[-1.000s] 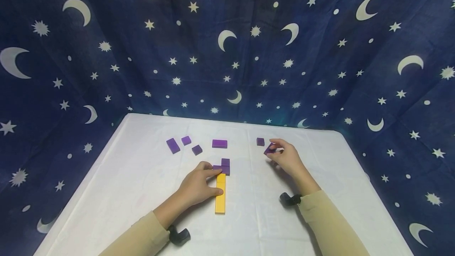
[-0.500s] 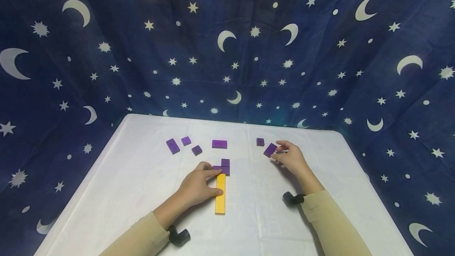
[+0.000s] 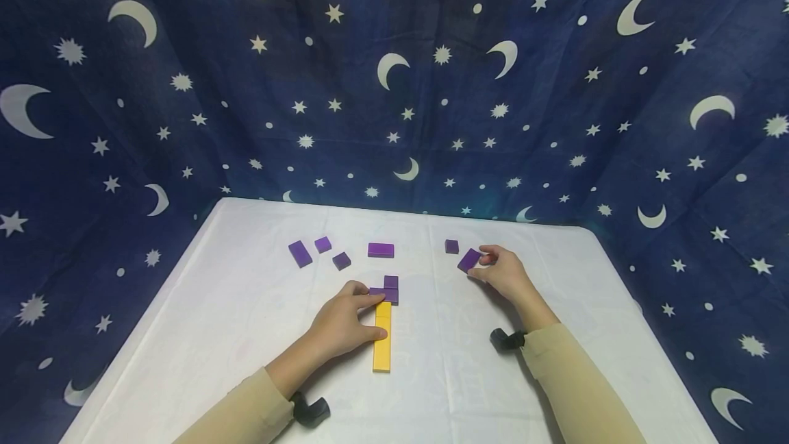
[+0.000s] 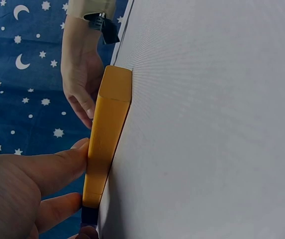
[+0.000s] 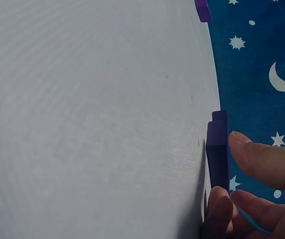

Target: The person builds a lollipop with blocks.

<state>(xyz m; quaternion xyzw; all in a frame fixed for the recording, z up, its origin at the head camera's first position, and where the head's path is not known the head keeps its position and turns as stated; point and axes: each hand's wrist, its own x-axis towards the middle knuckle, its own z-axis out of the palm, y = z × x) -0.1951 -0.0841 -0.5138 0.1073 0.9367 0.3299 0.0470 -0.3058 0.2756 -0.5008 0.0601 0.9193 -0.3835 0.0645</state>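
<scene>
My left hand [image 3: 339, 323] rests on a row of yellow blocks [image 3: 381, 355], its thumb on the yellow and its index finger across a purple oblong block [image 3: 391, 295] at the far end. Against that oblong's far side lies a small purple block [image 3: 391, 282]. In the left wrist view the thumb and a finger touch the upper face of the yellow blocks [image 4: 105, 134]. To the right, my right hand [image 3: 507, 278] is beside another purple oblong block [image 3: 469, 260]. The right wrist view shows a fingertip at this block [image 5: 218, 149] and the thumb slightly apart from it.
A small purple block [image 3: 452, 247] lies just left of the right hand's block. Farther left are a purple oblong [image 3: 381, 250], two small purple blocks [image 3: 342, 261] and a tilted purple oblong [image 3: 300, 253]. A starry curtain [image 3: 345, 88] hangs behind the white table [image 3: 246, 334].
My right hand has drawn back slightly to the right, uncovering more of the purple oblong block, which stays in place. The left hand has not moved.
</scene>
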